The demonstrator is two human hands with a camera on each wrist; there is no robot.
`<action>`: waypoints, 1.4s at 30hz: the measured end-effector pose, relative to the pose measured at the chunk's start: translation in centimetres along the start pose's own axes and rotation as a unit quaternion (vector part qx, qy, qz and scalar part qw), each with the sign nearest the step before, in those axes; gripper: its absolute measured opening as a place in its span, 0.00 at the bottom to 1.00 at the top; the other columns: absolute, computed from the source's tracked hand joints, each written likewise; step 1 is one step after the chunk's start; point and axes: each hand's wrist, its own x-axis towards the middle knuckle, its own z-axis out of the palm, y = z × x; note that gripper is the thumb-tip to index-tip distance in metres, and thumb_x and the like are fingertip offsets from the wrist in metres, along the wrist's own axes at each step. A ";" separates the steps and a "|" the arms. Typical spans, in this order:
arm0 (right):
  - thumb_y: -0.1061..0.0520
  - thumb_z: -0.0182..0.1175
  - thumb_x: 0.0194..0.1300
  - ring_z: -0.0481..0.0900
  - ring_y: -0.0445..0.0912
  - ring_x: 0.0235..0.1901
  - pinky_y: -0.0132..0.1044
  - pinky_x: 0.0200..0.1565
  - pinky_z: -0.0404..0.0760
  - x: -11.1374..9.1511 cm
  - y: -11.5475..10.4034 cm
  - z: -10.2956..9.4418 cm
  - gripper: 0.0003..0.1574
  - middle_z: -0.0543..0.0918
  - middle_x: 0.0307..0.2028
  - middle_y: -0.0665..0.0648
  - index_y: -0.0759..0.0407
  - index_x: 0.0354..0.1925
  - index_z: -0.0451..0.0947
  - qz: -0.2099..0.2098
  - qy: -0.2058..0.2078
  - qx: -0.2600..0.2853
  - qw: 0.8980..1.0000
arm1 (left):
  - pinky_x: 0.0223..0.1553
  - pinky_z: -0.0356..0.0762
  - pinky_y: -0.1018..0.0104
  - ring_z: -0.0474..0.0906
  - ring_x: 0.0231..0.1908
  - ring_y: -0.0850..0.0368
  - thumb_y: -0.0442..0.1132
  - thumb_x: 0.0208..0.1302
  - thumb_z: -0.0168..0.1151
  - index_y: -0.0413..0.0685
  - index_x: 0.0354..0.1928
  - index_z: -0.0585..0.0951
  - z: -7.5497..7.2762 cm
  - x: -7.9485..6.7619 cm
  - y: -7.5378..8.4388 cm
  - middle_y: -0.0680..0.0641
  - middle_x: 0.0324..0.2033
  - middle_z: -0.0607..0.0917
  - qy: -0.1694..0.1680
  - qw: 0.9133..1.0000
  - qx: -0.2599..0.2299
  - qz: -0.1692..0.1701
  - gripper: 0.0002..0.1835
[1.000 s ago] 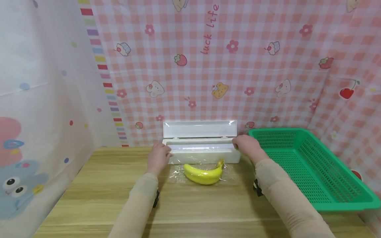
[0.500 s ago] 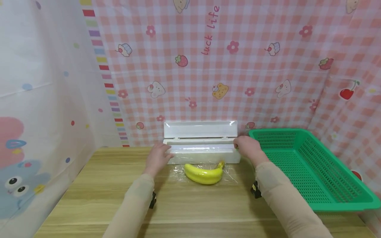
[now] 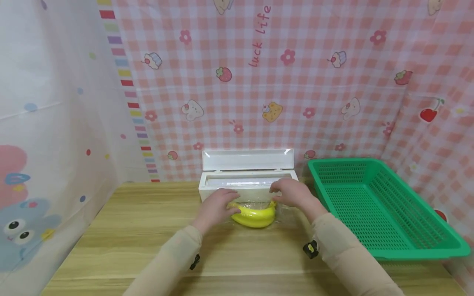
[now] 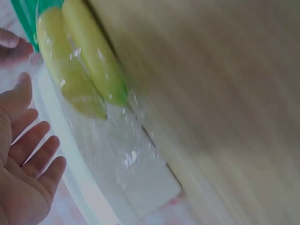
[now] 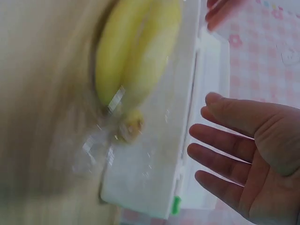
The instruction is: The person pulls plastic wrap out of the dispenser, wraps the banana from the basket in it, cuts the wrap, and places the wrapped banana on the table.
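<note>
A yellow banana bunch [image 3: 255, 218], two joined bananas in the right wrist view, lies on the wooden table under clear cling film [image 4: 131, 154]. Directly behind it stands a white cling film dispenser box [image 3: 244, 194], its lid [image 3: 248, 159] raised and a film roll [image 3: 240, 181] inside. My left hand [image 3: 218, 207] hovers over the bunch's left end, fingers spread and relaxed in the left wrist view. Near the stem end, my right hand [image 3: 296, 193] is held in front of the box, fingers extended and apart. Neither palm shows anything held.
To the right of the box sits a green plastic basket [image 3: 389, 255] with perforated walls. A pink checked cloth [image 3: 237, 90] hangs close behind the box, and a white patterned cloth [image 3: 66, 102] hangs at the left. The wooden table [image 3: 237, 263] extends in front.
Both hands have left the box's ends and come inward and toward me, over the banana bunch. The left moved right, the right moved left. Box and basket stay in place.
</note>
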 end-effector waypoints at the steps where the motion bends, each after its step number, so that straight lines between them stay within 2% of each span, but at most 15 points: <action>1: 0.54 0.68 0.63 0.82 0.52 0.47 0.49 0.51 0.80 -0.1 -0.2 0.4 0.14 0.86 0.44 0.53 0.58 0.46 0.85 -0.008 -0.003 0.004 1.000 | 0.61 0.73 0.53 0.77 0.56 0.45 0.45 0.56 0.74 0.41 0.54 0.82 0.2 -0.1 0.2 0.42 0.53 0.83 -0.005 1.000 0.004 0.007 0.25; 5: 0.53 0.71 0.60 0.82 0.51 0.44 0.48 0.50 0.80 -0.6 -0.8 2.0 0.16 0.86 0.42 0.53 0.58 0.45 0.85 -0.029 -0.003 0.022 0.999 | 0.59 0.74 0.53 0.78 0.53 0.46 0.45 0.55 0.74 0.42 0.53 0.83 1.1 -0.2 0.9 0.44 0.51 0.84 -0.025 0.999 0.017 0.017 0.25; 10: 0.53 0.73 0.56 0.82 0.49 0.43 0.47 0.49 0.80 -1.2 -1.6 3.4 0.15 0.86 0.41 0.52 0.56 0.42 0.85 -0.055 0.012 0.028 0.998 | 0.57 0.76 0.55 0.79 0.52 0.49 0.45 0.56 0.74 0.46 0.51 0.84 1.8 -0.4 1.3 0.47 0.49 0.85 -0.042 0.999 0.030 -0.002 0.21; 15: 0.57 0.74 0.54 0.81 0.48 0.39 0.46 0.47 0.81 -1.5 -2.0 4.1 0.13 0.85 0.38 0.51 0.54 0.40 0.85 -0.074 0.024 0.023 0.997 | 0.53 0.79 0.56 0.80 0.49 0.50 0.41 0.55 0.75 0.48 0.49 0.86 2.1 -0.4 1.7 0.48 0.47 0.86 -0.034 0.999 0.040 -0.010 0.18; 20: 0.60 0.74 0.53 0.81 0.49 0.40 0.47 0.48 0.81 -1.7 -2.3 4.2 0.13 0.85 0.38 0.51 0.54 0.40 0.84 -0.065 0.032 0.036 0.997 | 0.50 0.80 0.57 0.80 0.47 0.50 0.38 0.55 0.75 0.48 0.48 0.86 2.2 -0.4 2.0 0.48 0.45 0.86 -0.019 0.999 0.046 -0.010 0.17; 28: 0.60 0.73 0.54 0.81 0.48 0.41 0.47 0.49 0.81 -1.7 -2.3 4.6 0.14 0.86 0.39 0.50 0.53 0.41 0.85 -0.051 0.027 0.052 0.997 | 0.42 0.82 0.61 0.80 0.42 0.54 0.38 0.54 0.75 0.51 0.44 0.87 2.6 -0.6 2.0 0.50 0.40 0.85 -0.010 0.998 0.064 -0.011 0.14; 34: 0.60 0.73 0.54 0.80 0.46 0.39 0.45 0.46 0.81 -2.2 -2.5 4.9 0.12 0.85 0.37 0.48 0.52 0.39 0.85 -0.067 0.030 0.060 0.995 | 0.43 0.81 0.60 0.80 0.42 0.53 0.37 0.53 0.75 0.52 0.44 0.87 2.4 -1.1 2.1 0.50 0.40 0.85 -0.016 0.998 0.060 -0.006 0.14; 42: 0.57 0.73 0.55 0.80 0.43 0.39 0.42 0.46 0.81 -2.8 -3.0 5.0 0.12 0.85 0.38 0.46 0.50 0.40 0.86 -0.061 0.021 0.058 0.996 | 0.41 0.81 0.63 0.79 0.40 0.55 0.37 0.54 0.75 0.52 0.43 0.87 1.7 -1.8 2.5 0.52 0.39 0.85 -0.036 0.997 0.062 -0.003 0.14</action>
